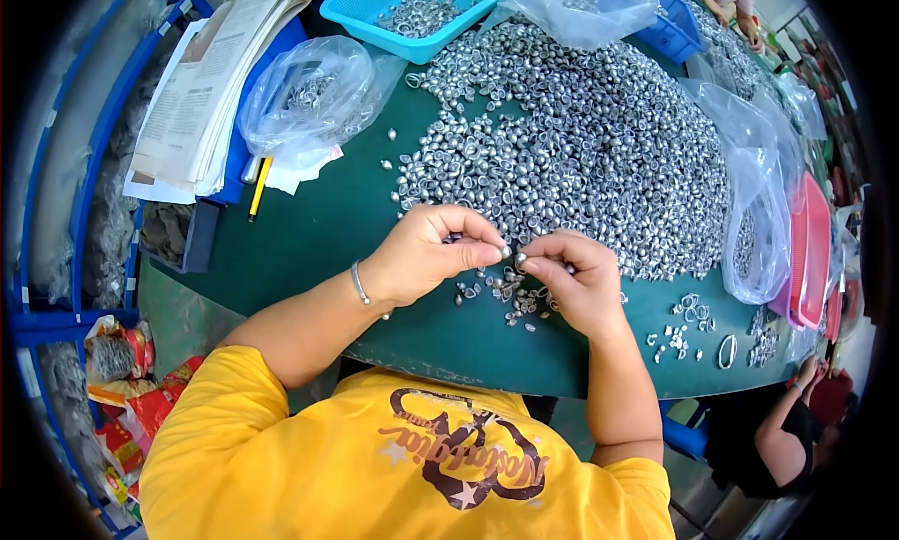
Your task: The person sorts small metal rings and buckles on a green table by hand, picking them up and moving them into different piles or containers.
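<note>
Two fingertip pinches at the pile's near edge

The left hand (435, 254) has thumb and forefinger closed on a rounded silver piece (506, 251), and the right hand (581, 278) pinches a second silver piece (521, 258) just beside it. The two pieces are close together; whether they touch is too small to tell. The light tip grip probably suits parts this small, leaving their faces in view. Dark silver bits show in the curl of the left fingers, though whether they are held there I cannot tell.

Just beyond both hands spreads the big pile (581, 147), likely kept there for a short reach. A loose scatter (515, 301) lies under and between the hands, on the body side. Right of the right hand are small separate clusters (676, 341) and a larger ring (728, 351), perhaps set apart by kind.

For moving, the widest bare stretch of green table (290, 259) lies left of the left hand, out to a yellow pencil (260, 189). Beyond the fingertips the pile closes the way. Farther right, a clear bag (749, 221) hems the pile. Toward the body, the table's edge runs close beneath the forearms.
</note>
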`<action>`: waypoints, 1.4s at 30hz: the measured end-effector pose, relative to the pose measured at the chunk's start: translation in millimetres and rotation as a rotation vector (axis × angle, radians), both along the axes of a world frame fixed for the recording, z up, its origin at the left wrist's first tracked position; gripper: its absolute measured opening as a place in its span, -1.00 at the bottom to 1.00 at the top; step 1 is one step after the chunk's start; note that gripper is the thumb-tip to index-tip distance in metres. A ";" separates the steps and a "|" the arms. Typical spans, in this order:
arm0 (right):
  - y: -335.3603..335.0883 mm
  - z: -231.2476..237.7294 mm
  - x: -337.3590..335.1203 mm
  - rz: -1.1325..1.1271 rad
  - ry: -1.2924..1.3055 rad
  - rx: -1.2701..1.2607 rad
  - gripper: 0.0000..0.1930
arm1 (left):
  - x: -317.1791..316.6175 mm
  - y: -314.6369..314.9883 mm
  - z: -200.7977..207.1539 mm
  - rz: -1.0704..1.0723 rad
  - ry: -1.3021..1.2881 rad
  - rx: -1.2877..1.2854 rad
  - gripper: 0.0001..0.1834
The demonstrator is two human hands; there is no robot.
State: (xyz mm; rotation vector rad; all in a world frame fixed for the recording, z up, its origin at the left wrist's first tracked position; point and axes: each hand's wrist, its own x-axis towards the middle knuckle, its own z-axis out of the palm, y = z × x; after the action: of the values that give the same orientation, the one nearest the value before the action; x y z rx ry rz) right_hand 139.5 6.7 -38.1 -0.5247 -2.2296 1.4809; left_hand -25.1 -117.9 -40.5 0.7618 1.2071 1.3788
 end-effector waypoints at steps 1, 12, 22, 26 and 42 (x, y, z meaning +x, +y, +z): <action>1.9 0.9 2.0 0.029 0.051 -0.016 -0.91 | 0.0 -0.2 -0.7 -0.008 -0.048 0.012 -0.91; 10.1 3.6 8.5 0.288 0.604 -1.271 -0.91 | -17.7 -1.5 -2.0 -0.051 -0.703 0.150 -0.96; -13.7 -10.9 -15.5 -0.026 -0.199 0.692 -0.89 | -4.3 7.1 -8.6 0.086 1.124 0.222 -0.94; -15.9 -8.9 -13.4 0.005 -0.247 0.753 -0.91 | 5.6 2.0 -13.0 0.049 1.274 0.167 -0.89; 11.8 8.2 7.3 -0.042 0.161 -0.922 -0.92 | -3.3 10.1 -9.5 0.157 0.023 0.080 -0.91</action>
State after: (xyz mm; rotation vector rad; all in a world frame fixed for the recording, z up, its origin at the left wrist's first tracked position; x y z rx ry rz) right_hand 146.8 18.5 -29.8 -0.6641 -1.2990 2.3837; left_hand -28.4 -107.8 -50.0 0.7527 1.2571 1.5584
